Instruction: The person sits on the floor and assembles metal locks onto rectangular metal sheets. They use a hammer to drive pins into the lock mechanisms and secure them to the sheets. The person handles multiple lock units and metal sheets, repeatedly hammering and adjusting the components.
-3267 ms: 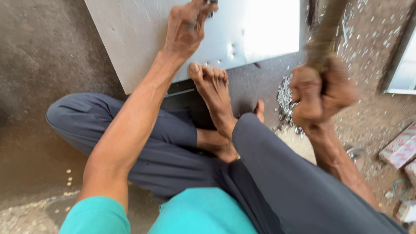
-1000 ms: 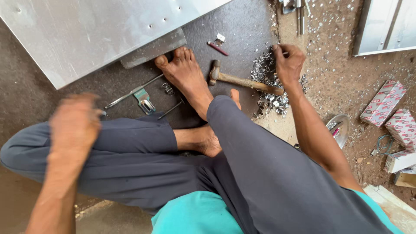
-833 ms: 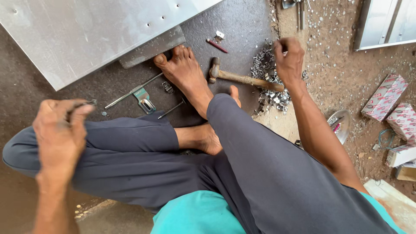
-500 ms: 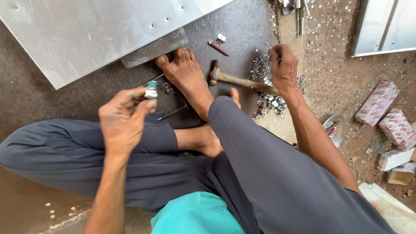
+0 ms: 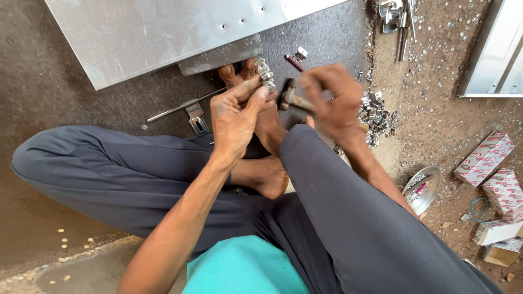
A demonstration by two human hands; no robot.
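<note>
My left hand (image 5: pixel 235 117) pinches a small shiny metal clip (image 5: pixel 265 71) between thumb and fingers, held above my bare foot (image 5: pixel 260 122). My right hand (image 5: pixel 330 99), blurred, hovers just right of it over a hammer (image 5: pixel 289 98) that lies on the floor; whether its fingers hold anything I cannot tell. A large grey sheet-metal panel (image 5: pixel 163 32) with small holes lies on the floor ahead, its near edge by my toes. A pile of shiny metal clips (image 5: pixel 376 114) sits right of the hammer.
A thin rod with a metal bracket (image 5: pixel 190 111) lies left of my foot. Metal fittings (image 5: pixel 395 16) lie at the top. Another panel (image 5: pixel 490 60) is at the right. A small steel dish (image 5: pixel 422 190) and patterned cardboard boxes (image 5: pixel 490 169) sit at the lower right.
My left hand left the panel, reached the floor at my left, and came up to my foot with a metal clip. My right hand came off the hammer handle and moved toward the left hand.
</note>
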